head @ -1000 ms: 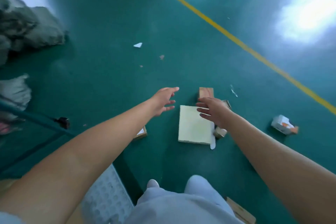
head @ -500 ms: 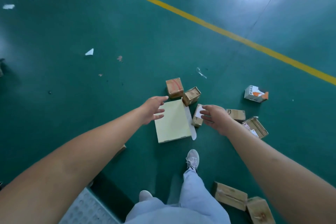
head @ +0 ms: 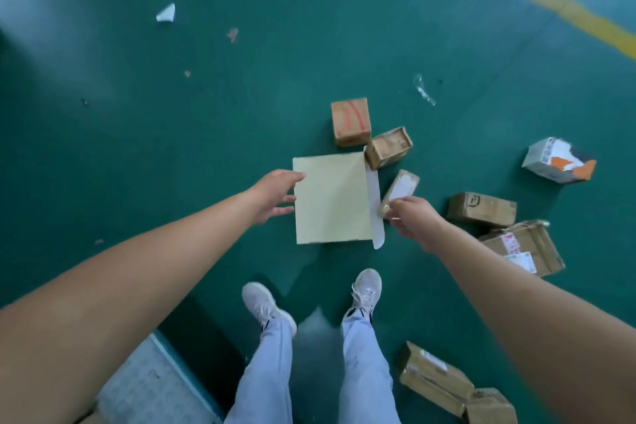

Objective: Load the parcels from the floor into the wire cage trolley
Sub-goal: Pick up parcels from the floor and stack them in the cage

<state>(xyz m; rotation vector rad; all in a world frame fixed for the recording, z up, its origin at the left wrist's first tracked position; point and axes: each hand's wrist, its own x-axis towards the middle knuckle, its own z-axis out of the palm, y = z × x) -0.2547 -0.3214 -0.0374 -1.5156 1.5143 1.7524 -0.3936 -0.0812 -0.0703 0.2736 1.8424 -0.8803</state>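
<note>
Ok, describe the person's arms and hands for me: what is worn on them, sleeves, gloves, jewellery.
Both forearms are bare as far as the view reaches; no sleeve shows on either. The left hand and the right hand wear no gloves, and no watch, ring or bracelet can be seen, though the picture is slightly blurred. Lower down, the person wears pale trousers and white trainers.

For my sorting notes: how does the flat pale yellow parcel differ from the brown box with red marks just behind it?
The pale yellow parcel is wide, thin and plain, with a white flap along its right edge; the brown box with red marks is smaller in outline, taller and cube-like. The left hand reaches the yellow parcel's left edge; no hand is near the brown box. Both lie on the green floor.
</note>
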